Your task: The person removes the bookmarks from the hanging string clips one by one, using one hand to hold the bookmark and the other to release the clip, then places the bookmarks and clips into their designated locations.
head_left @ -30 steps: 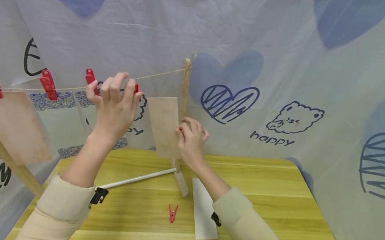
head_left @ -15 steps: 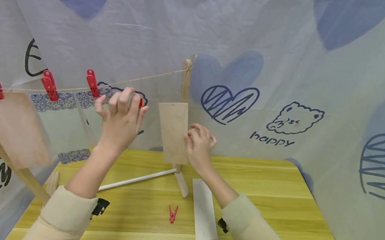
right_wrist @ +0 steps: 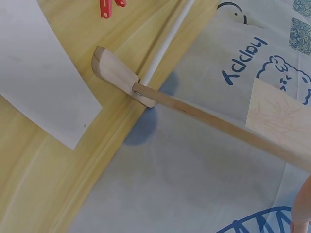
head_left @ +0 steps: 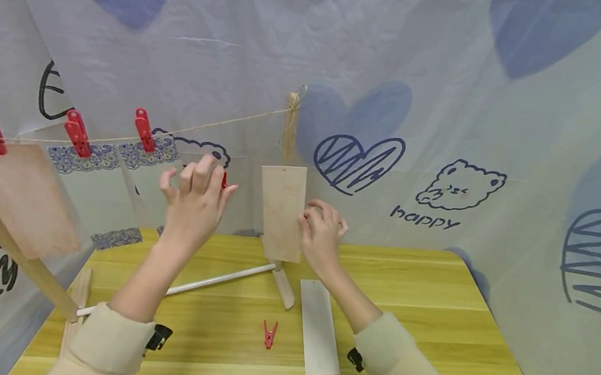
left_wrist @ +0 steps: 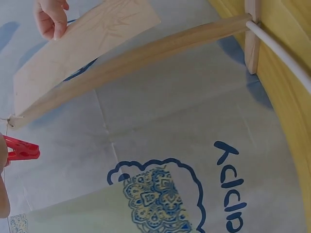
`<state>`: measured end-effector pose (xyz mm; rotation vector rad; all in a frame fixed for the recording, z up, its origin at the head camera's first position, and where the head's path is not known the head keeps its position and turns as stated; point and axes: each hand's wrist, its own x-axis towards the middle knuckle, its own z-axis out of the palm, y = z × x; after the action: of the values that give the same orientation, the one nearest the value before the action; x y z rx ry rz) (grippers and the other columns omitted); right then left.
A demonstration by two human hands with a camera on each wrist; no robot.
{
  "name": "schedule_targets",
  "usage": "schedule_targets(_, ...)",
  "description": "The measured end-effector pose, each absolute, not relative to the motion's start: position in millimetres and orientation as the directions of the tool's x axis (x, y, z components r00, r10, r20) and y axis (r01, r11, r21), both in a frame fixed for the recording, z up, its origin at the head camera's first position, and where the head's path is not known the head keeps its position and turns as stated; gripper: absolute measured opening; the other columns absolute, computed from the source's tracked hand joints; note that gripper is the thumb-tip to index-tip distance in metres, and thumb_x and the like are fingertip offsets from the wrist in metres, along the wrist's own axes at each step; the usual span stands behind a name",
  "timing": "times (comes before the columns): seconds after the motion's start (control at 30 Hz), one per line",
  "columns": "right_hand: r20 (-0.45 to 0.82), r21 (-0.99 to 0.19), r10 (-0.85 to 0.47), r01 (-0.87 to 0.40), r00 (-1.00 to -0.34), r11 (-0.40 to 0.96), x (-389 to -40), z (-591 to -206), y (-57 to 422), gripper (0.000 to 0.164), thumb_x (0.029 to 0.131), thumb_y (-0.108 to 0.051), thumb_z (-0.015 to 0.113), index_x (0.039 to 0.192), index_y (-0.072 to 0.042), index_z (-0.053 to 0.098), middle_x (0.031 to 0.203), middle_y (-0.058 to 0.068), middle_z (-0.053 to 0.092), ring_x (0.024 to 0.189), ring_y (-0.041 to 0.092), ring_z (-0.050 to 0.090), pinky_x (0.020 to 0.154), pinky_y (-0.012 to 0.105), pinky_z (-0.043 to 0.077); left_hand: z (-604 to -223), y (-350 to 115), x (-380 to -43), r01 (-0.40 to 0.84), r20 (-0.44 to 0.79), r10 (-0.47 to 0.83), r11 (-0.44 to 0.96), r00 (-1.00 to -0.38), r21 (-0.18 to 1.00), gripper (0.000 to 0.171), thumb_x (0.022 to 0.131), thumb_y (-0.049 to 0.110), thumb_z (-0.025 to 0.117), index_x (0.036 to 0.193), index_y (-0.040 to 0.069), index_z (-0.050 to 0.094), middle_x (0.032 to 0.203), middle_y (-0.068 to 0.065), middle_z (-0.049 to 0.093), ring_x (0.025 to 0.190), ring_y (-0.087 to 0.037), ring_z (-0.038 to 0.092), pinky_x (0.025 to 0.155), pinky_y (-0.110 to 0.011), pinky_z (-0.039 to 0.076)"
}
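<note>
My left hand [head_left: 192, 206] is raised just below the string and pinches a red clothespin [left_wrist: 24, 149], whose jaws point away from the fingers in the left wrist view. To its right, my right hand [head_left: 323, 236] holds a tall beige card [head_left: 281, 210] upright by its right edge. A small hole shows near the card's top, and faint leaf-like lines mark its face in the left wrist view. The card overlaps the wooden post [head_left: 290, 130] in the head view, its top edge below the string [head_left: 230, 121].
Red clothespins [head_left: 142, 129] hold a pinkish card [head_left: 21, 199] and cards with blue patterned bands [head_left: 148, 153] on the string. On the wooden table [head_left: 402, 323] lie a white card [head_left: 319, 329] and a loose red clothespin [head_left: 269, 335]. A white rod [head_left: 223, 278] joins the stand's feet.
Both hands have moved right and down, away from the string. The beige card has moved with my right hand and now overlaps the post. The clothespin stays in my left hand.
</note>
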<state>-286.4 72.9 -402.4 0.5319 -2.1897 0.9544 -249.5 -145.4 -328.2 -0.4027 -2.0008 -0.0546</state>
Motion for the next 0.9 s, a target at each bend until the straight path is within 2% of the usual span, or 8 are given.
schedule_targets(0.57,0.699,-0.525,-0.082,-0.588,-0.71,0.616,-275,-419,92,0.014,0.089,-0.013,0.056,0.078,-0.005,0.056,0.109,0.016,0.056,0.109,0.034,0.044,0.09,0.057,0.016,-354,-145,-246,0.315,0.846,0.251,0.943,-0.471,-0.105,0.051,0.098,0.044,0.022,0.101,0.0,0.048,0.117,-0.015,0.034,0.097,-0.03,0.032,0.083,-0.05,0.022)
schedule_targets(0.9,0.644,-0.57,-0.068,-0.538,-0.762,0.621,-271,-426,104,0.011,0.088,-0.012,0.056,0.08,-0.005,0.056,0.113,0.017,0.055,0.112,0.035,0.041,0.094,0.057,0.014,-368,-143,-243,0.336,0.824,0.26,0.938,-0.504,-0.09,0.05,0.098,0.043,0.027,0.104,-0.001,0.048,0.119,-0.017,0.037,0.095,-0.031,0.034,0.079,-0.049,0.026)
